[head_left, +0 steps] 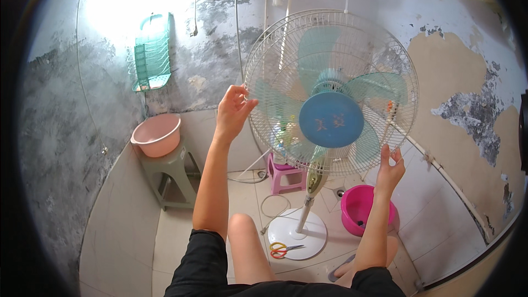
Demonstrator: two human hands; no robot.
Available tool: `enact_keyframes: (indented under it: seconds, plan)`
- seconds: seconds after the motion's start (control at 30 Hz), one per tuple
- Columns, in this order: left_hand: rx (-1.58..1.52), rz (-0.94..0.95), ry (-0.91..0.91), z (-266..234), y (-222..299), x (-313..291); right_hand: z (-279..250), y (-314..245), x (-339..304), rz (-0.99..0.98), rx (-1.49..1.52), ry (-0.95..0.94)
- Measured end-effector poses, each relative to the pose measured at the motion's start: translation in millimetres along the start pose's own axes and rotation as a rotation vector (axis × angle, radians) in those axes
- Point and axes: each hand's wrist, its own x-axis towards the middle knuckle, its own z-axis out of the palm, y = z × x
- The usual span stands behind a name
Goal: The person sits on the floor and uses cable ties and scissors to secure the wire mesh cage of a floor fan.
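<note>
A pedestal fan stands upright before me, its wire guard (264, 66) round and pale with a blue disc (331, 120) at the centre. Behind the wires show translucent teal blades (318, 47). At the guard's left rim, my left hand (234, 113) is closed, thumb and fingers pinching the edge. My right hand (389, 170) pinches the lower right rim, partly behind its own fingers. A pole (305, 214) runs down to a white round base (313, 245). Scissors (281, 249) with red and yellow handles lie on the base's near left edge.
A pink basin (157, 136) sits on a grey-green stool (170, 171) at left. Behind the fan is a small pink stool (286, 179); a magenta basin (357, 209) stands right of the pole. A cord (275, 201) loops on the floor. A green rack (152, 55) hangs on the wall.
</note>
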Motion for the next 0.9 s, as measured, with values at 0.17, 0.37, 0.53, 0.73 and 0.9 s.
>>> enact_keyframes:
  seconds: [0.17, 0.37, 0.53, 0.73, 0.9]
  plan:
    - [0.006, -0.007, -0.004, 2, -1, 3, -2, -12, -4, -0.037, -0.136, -0.01]
    - [-0.045, 0.012, -0.009, -5, -15, 5, 2, -21, -6, -0.086, -0.004, -0.052]
    - [-0.07, 0.033, -0.011, 2, -19, 11, -2, -27, -12, -0.094, -0.058, -0.015]
    - [-0.082, -0.058, -0.027, -7, -27, 16, -24, -6, 1, 0.134, 0.477, -0.218]
    - [-0.118, -0.033, -0.025, -2, -28, 15, -19, 38, 13, 0.285, 1.048, -0.387]
